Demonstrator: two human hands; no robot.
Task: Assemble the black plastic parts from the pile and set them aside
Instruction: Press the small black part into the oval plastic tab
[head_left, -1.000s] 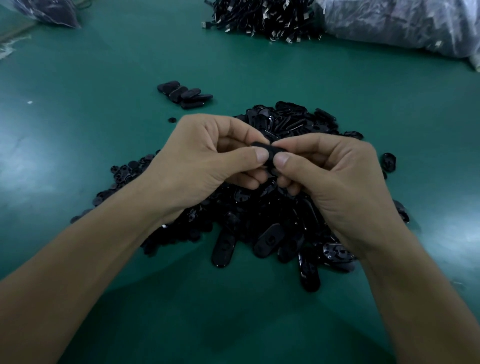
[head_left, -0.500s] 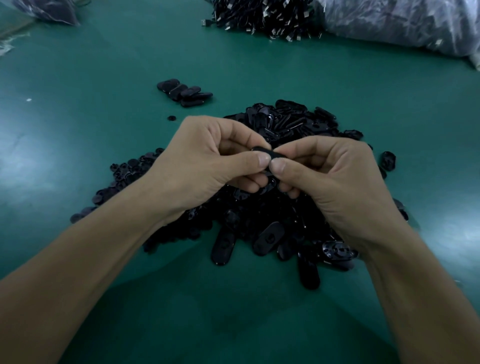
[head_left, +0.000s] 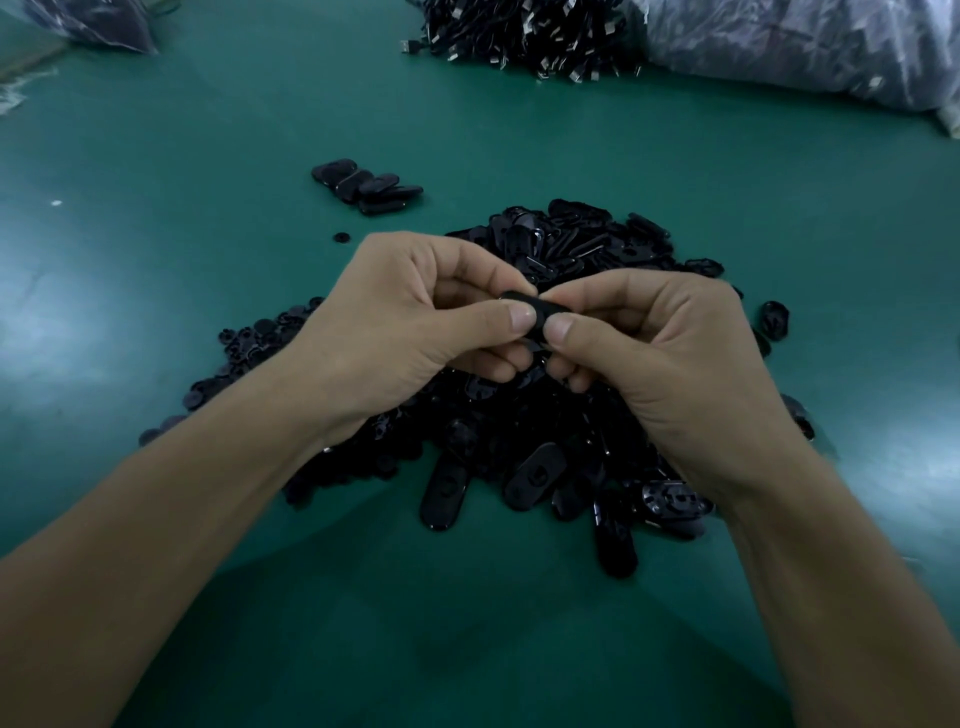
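Observation:
A big pile of black plastic parts (head_left: 571, 249) lies on the green table (head_left: 208, 291), oval pieces in the middle and small round pieces (head_left: 244, 343) at its left. Above the pile, my left hand (head_left: 410, 322) and my right hand (head_left: 660, 353) pinch one small black oval part (head_left: 540, 306) between thumbs and forefingers, thumb tips nearly touching. Most of that part is hidden by the fingers. A short row of black oval pieces (head_left: 366, 187) lies apart, beyond the pile to the left.
A heap of black cables with metal plugs (head_left: 524, 31) sits at the far edge. A clear plastic bag (head_left: 810, 47) lies at the far right, another bag (head_left: 93, 21) at the far left. One stray round piece (head_left: 342, 237) lies near the row.
Both hands have stayed together over the pile, shifting only slightly while the thumbs press on the part. The pile and the set-aside row are unchanged.

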